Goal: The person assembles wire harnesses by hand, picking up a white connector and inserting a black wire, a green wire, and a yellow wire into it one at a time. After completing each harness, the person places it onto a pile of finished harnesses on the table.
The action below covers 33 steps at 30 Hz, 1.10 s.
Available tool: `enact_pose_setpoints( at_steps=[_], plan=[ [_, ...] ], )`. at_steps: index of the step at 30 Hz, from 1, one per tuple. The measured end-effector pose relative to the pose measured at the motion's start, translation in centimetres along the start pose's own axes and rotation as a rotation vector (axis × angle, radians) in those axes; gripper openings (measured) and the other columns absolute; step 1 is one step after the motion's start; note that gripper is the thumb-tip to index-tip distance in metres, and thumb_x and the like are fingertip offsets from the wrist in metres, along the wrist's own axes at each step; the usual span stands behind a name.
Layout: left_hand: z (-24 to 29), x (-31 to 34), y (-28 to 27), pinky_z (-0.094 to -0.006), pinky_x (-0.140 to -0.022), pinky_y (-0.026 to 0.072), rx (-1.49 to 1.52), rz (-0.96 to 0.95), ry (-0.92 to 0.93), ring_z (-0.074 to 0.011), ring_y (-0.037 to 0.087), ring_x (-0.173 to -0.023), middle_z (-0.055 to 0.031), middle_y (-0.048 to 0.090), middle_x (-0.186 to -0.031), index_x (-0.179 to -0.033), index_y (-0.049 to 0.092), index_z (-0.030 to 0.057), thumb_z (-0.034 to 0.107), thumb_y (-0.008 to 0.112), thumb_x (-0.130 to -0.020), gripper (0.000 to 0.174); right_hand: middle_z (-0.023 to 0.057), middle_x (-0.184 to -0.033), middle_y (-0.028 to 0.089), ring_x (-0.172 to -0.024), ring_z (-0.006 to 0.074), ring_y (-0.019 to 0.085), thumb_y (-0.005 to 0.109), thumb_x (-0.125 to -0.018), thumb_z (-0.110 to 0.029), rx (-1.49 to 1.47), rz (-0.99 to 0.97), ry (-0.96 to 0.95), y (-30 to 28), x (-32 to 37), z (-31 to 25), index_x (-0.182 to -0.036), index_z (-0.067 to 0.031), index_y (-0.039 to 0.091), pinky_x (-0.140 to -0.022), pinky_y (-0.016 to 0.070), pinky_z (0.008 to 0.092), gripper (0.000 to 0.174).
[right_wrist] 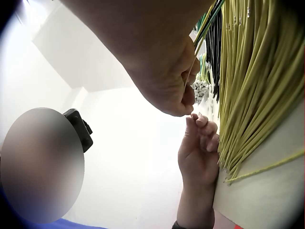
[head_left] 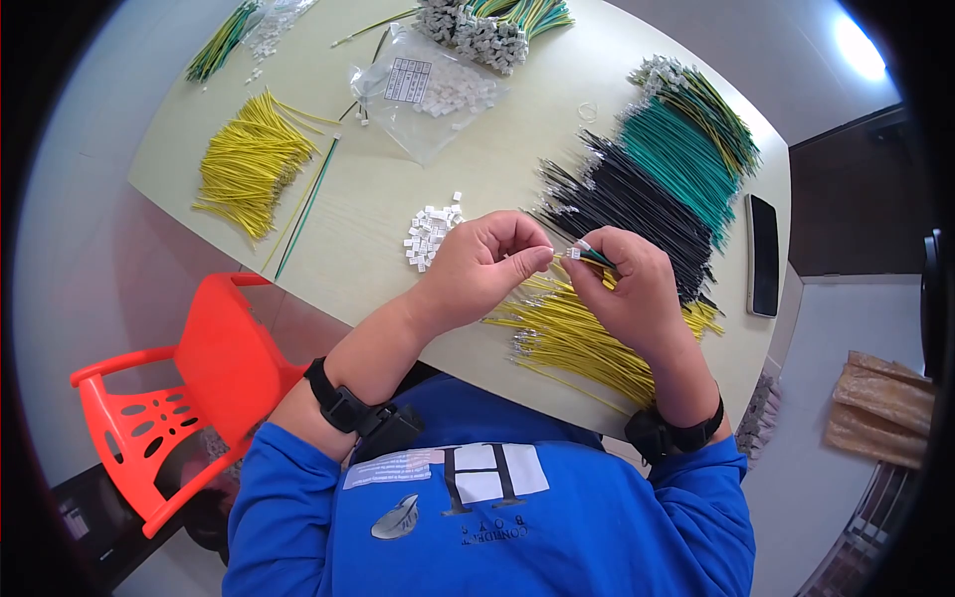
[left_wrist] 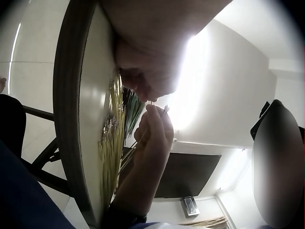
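Over the near part of the table, my left hand (head_left: pixel 487 261) and right hand (head_left: pixel 629 284) meet almost fingertip to fingertip. My right thumb and fingers pinch several thin wires (right_wrist: pixel 202 33), green and yellow among them, with a small white connector (head_left: pixel 573 254) at their end. My left thumb and forefinger are pinched together just beside that connector, at a small pale tip whose kind I cannot tell. Beneath the hands lies a bundle of yellow wires (head_left: pixel 587 343) with metal terminals at the ends. A pile of loose white connectors (head_left: pixel 430 237) sits beyond my left wrist.
Black wires (head_left: pixel 647 204) and green wires (head_left: pixel 681 144) lie in bundles at the right, beside a phone (head_left: pixel 762 254). A clear bag (head_left: pixel 423 95) of white connectors is farther back. Another yellow bundle (head_left: pixel 249 164) lies at left. A red chair (head_left: pixel 189 388) stands by the table edge.
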<state>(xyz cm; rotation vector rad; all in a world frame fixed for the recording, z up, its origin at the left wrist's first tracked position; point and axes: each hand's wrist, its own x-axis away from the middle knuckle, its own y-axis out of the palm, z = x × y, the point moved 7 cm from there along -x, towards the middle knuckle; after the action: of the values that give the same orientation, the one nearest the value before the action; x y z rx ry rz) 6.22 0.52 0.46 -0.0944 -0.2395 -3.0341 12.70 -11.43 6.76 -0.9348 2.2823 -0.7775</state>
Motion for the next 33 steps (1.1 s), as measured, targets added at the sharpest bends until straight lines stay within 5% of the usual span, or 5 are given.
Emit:
enact_pose_setpoints(
  at_steps=[10, 24, 33],
  plan=[
    [-0.1, 0.2, -0.1, -0.0192, -0.07, 0.0434, -0.069, 0.016, 0.06, -0.0055, 0.053, -0.077, -0.0007, 0.059, -0.084, -0.092, 0.057, 0.0014, 0.006, 0.059, -0.089, 0.006, 0.0093, -0.07, 0.057, -0.063, 0.0234, 0.056, 0.065, -0.077, -0.005, -0.013, -0.062, -0.067, 0.8, -0.1, -0.4, -0.079, -0.0009, 0.057, -0.057, 0.0435, 0.0306, 0.009],
    [-0.4, 0.2, 0.0, -0.0189, -0.069, 0.0447, -0.031, -0.002, 0.043, -0.0052, 0.055, -0.078, -0.0013, 0.06, -0.084, -0.091, 0.058, 0.0018, 0.008, 0.06, -0.089, 0.007, 0.0081, -0.066, 0.053, -0.058, 0.0219, 0.051, 0.064, -0.077, -0.003, -0.053, -0.051, -0.097, 1.2, 0.1, -0.5, -0.078, -0.0015, 0.056, -0.053, 0.0397, 0.0306, 0.008],
    [-0.1, 0.2, 0.0, -0.0183, -0.069, 0.0441, 0.026, -0.021, 0.001, -0.0043, 0.053, -0.076, -0.0002, 0.058, -0.083, -0.091, 0.056, 0.0022, 0.008, 0.06, -0.088, 0.008, 0.0101, -0.076, 0.055, -0.067, 0.0213, 0.055, 0.067, -0.077, -0.007, 0.011, -0.108, 0.082, -1.2, -0.7, 0.4, -0.082, 0.0018, 0.06, -0.06, 0.0428, 0.0297, 0.012]
  ],
)
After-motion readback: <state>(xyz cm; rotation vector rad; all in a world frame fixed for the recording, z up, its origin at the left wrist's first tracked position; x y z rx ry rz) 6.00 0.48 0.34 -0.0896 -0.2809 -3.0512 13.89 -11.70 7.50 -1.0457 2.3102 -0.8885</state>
